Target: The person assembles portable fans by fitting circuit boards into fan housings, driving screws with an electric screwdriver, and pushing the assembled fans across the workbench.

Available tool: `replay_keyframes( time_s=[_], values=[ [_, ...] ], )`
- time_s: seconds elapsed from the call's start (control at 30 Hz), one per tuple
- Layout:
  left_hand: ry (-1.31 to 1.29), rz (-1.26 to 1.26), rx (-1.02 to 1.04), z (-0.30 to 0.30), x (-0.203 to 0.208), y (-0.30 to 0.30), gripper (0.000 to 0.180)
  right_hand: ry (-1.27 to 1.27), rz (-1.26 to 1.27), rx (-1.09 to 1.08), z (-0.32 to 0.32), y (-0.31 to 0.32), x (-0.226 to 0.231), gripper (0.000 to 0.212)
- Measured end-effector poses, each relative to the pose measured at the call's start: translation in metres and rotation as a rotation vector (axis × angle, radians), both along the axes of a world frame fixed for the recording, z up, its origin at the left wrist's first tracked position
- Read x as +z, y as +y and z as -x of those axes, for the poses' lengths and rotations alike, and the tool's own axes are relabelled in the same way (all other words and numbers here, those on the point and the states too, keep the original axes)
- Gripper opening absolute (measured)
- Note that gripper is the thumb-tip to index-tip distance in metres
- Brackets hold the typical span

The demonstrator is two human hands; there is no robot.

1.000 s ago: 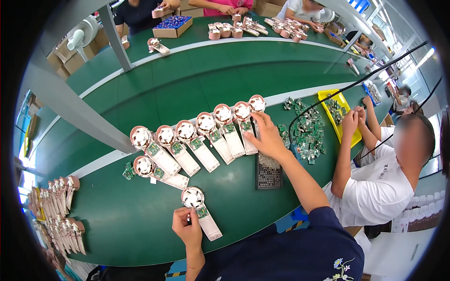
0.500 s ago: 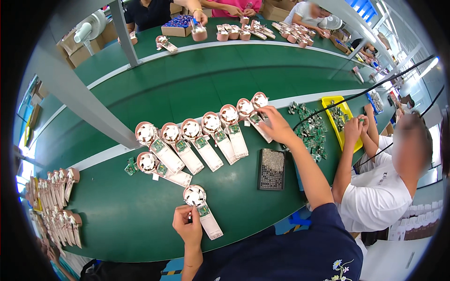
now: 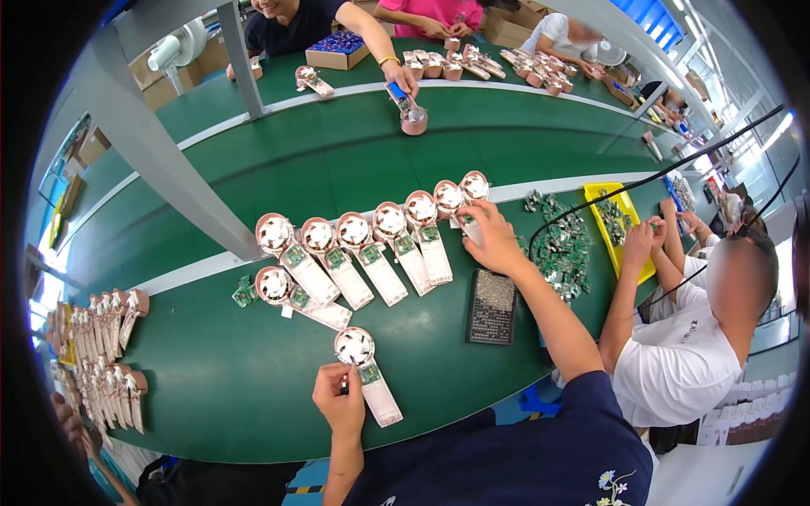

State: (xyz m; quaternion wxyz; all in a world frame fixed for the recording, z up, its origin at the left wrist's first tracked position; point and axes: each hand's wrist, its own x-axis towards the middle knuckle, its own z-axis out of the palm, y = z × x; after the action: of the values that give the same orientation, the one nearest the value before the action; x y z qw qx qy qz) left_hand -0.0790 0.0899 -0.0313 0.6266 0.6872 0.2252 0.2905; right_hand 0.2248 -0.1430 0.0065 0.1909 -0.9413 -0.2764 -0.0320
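In front of me a handheld fan [image 3: 381, 400], open with its green board showing, lies with its round pinkish head away from me. My left hand [image 3: 341, 400] is closed at its left side, thumb and forefinger pinched by the joint of head and handle; what they pinch is too small to make out. My right hand [image 3: 496, 243] reaches to the far end of a row of similar fans. Its fingers close over the handle of one fan [image 3: 448, 196], covering most of it. Another fan head [image 3: 474, 185] sits just beyond that one.
A black tray of small parts [image 3: 492, 308] lies below my right forearm. Loose green circuit boards [image 3: 561, 244] are heaped beside a yellow bin [image 3: 593, 192], where a co-worker sits. More fans [image 3: 110, 325] line the left end. Across, a person's hand [image 3: 403, 78] holds a fan.
My right hand has come lower over the fan's handle, hiding more of it. My left hand stays pinched. The person across has brought a fan out over the green surface toward me.
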Motion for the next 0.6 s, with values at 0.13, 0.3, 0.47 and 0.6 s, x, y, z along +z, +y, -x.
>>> replay_keyframes(
  time_s=[0.13, 0.3, 0.47, 0.6],
  values=[
    [0.005, -0.007, -0.010, -0.001, 0.000, 0.001, 0.012, -0.032, 0.037, -0.016, -0.002, 0.004, 0.005, 0.053],
    [0.003, 0.010, -0.001, 0.003, 0.001, 0.001, 0.011, -0.142, 0.098, -0.112, 0.003, 0.021, -0.006, 0.051],
    [0.016, 0.029, 0.017, 0.004, -0.005, -0.002, 0.011, -0.282, 0.095, -0.118, 0.004, 0.014, -0.008, 0.053],
    [-0.023, 0.040, 0.066, 0.006, 0.012, -0.006, 0.011, -0.239, 0.053, -0.148, 0.005, 0.008, -0.001, 0.053]
  ],
)
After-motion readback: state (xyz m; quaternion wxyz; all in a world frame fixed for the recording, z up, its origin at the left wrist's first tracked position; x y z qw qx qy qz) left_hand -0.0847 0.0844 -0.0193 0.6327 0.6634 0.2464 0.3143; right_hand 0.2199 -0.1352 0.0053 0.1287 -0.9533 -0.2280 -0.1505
